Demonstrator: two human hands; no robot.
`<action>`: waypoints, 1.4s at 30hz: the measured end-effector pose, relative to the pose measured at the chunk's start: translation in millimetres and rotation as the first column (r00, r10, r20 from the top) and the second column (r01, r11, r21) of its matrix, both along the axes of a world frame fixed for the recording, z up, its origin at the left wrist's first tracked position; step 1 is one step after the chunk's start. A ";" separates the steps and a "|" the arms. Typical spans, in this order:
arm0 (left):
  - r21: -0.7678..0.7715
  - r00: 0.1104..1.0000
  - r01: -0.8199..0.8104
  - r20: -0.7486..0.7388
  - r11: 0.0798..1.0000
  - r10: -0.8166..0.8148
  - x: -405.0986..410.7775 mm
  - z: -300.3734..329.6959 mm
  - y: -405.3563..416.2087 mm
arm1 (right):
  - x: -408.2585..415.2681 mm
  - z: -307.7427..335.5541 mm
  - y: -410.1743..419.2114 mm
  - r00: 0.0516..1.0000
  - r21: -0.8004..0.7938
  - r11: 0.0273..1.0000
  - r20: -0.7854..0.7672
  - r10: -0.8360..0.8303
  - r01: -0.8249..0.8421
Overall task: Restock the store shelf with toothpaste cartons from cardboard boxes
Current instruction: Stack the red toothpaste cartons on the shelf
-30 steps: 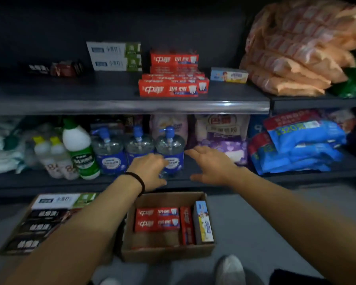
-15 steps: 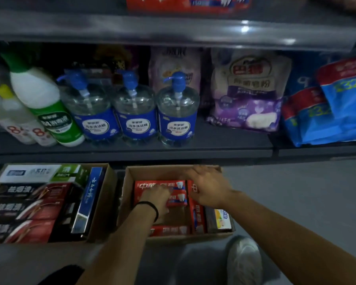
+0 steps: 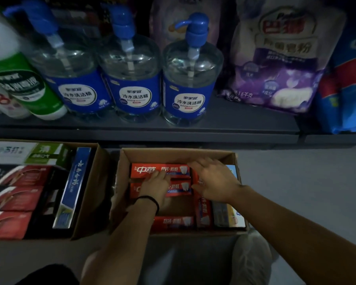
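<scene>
An open cardboard box [image 3: 174, 155] stands on the floor below the shelf. Inside lie red toothpaste cartons: one at the back [image 3: 146, 170], one in front of it [image 3: 180, 189], and one at the near wall [image 3: 174, 222]. A red carton on edge [image 3: 203, 212] and a blue and yellow carton [image 3: 228, 217] fill the right side. My left hand [image 3: 155, 187] rests flat on the two back red cartons, fingers stretched forward. My right hand [image 3: 213, 179] lies spread over their right ends and the carton on edge. Neither hand lifts anything.
A second cardboard box [image 3: 103, 182] to the left holds black and red cartons, a white and green carton [image 3: 25, 153] and a blue carton [image 3: 76, 182]. The lower shelf [image 3: 144, 132] carries three pump bottles [image 3: 191, 79], a green-labelled bottle [image 3: 23, 85] and a purple bag [image 3: 275, 58]. A shoe [image 3: 253, 254] is on the floor.
Both hands came down from the lower shelf's edge into the middle box and settled on the red cartons. The camera tipped down and moved closer.
</scene>
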State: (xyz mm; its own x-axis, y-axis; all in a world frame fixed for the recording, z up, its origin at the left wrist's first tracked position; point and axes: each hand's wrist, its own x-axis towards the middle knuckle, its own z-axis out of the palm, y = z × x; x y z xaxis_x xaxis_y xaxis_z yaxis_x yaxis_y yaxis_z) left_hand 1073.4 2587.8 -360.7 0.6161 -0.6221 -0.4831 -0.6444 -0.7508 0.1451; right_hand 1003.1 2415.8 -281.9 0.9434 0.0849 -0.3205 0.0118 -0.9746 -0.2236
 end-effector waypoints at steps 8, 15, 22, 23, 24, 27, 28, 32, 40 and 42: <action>0.108 0.997 -0.008 -0.080 0.994 0.016 -2.6 -9.1 8.4 | -3.1 -4.9 6.0 0.999 -0.005 1.000 -0.038 0.004 -0.005; 0.053 0.999 0.038 0.014 0.998 -0.039 -1.8 31.1 10.2 | -9.1 17.2 3.4 1.000 -0.061 0.998 0.015 0.020 -0.019; -0.086 0.968 0.044 0.251 0.995 -0.021 12.3 121.8 25.9 | -16.1 73.1 5.8 0.989 -0.086 0.996 0.145 0.001 0.012; -0.101 0.961 0.048 0.276 0.994 -0.019 15.3 134.7 30.0 | -17.5 78.6 6.6 0.988 -0.089 0.996 0.156 -0.001 0.015; -0.113 0.954 0.051 0.301 0.992 -0.015 18.4 146.4 34.8 | -18.6 83.0 8.0 0.987 -0.087 0.996 0.161 -0.001 0.016; -0.158 0.934 0.025 0.356 0.987 0.033 28.1 173.3 52.3 | -19.8 85.9 14.9 0.987 -0.079 0.997 0.163 -0.014 0.028; -0.168 0.929 0.017 0.367 0.986 0.046 31.2 179.6 57.6 | -19.0 83.1 17.7 0.986 -0.078 0.997 0.168 -0.017 0.030; -0.182 0.909 0.011 0.412 0.983 0.066 45.1 191.1 71.7 | -10.2 54.4 29.3 0.992 -0.022 0.998 0.115 -0.049 0.052; -0.229 0.928 0.022 0.367 0.973 0.065 78.4 177.6 66.3 | 25.2 -21.7 42.6 0.993 -0.027 0.996 -0.079 -0.093 0.091; -0.232 0.934 0.019 0.351 0.972 0.066 85.1 170.8 64.6 | 33.2 -42.4 43.9 0.989 -0.029 0.995 -0.109 -0.096 0.093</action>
